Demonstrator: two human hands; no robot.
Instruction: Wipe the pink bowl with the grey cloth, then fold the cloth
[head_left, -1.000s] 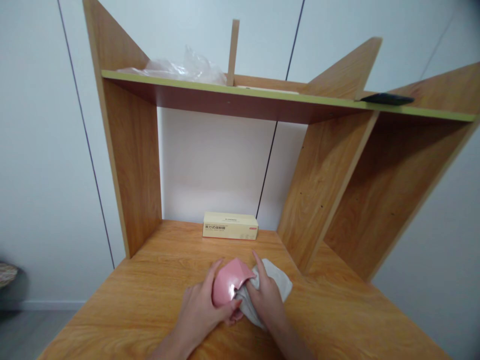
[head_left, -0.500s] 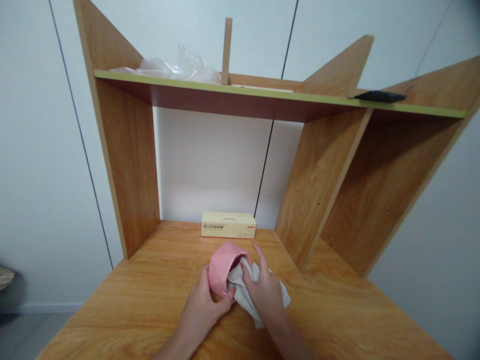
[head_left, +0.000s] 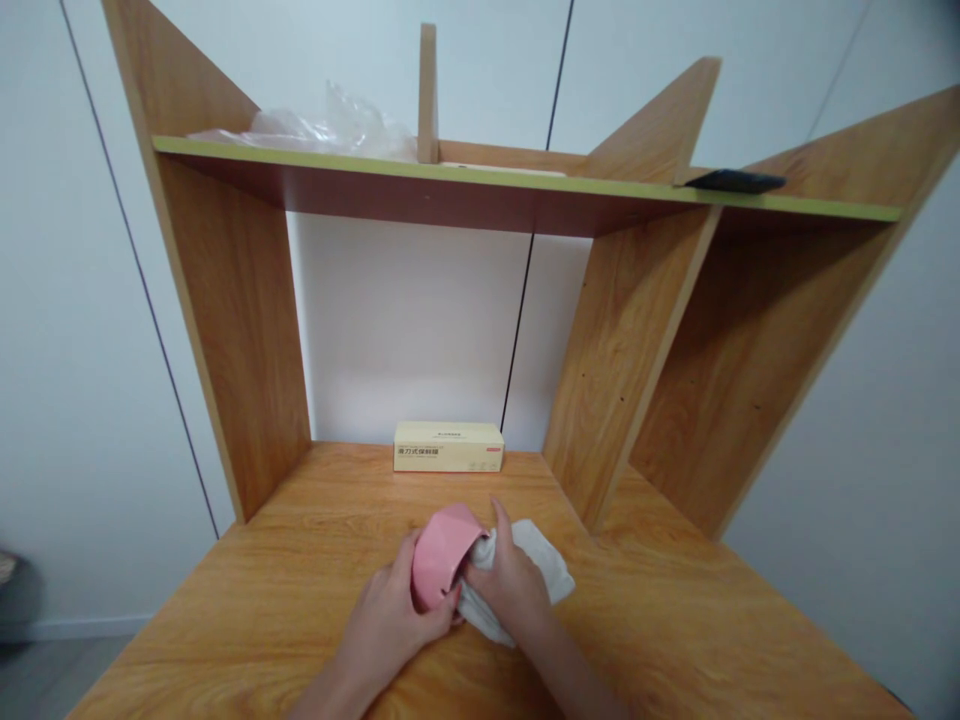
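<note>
A pink faceted bowl (head_left: pixel 444 552) is tipped on its side above the wooden desk, its mouth turned to the right. My left hand (head_left: pixel 397 605) grips it from the left, thumb at the lower rim. Against the bowl's mouth, my right hand (head_left: pixel 510 585) presses a white cloth (head_left: pixel 544 560), with part of the cloth tucked inside and the rest hanging out to the right. The fingertips of my right hand are hidden within the bowl and cloth.
A cream cling-film box (head_left: pixel 448 447) stands at the back of the desk (head_left: pixel 300 600). Above runs a shelf (head_left: pixel 450 178) on upright panels, holding a crumpled clear plastic bag (head_left: pixel 330 128) and a dark flat object (head_left: pixel 735 181).
My right hand has pushed deeper into the bowl with the cloth. The bowl's mouth has turned, showing less of its inside. The camera view has shifted slightly.
</note>
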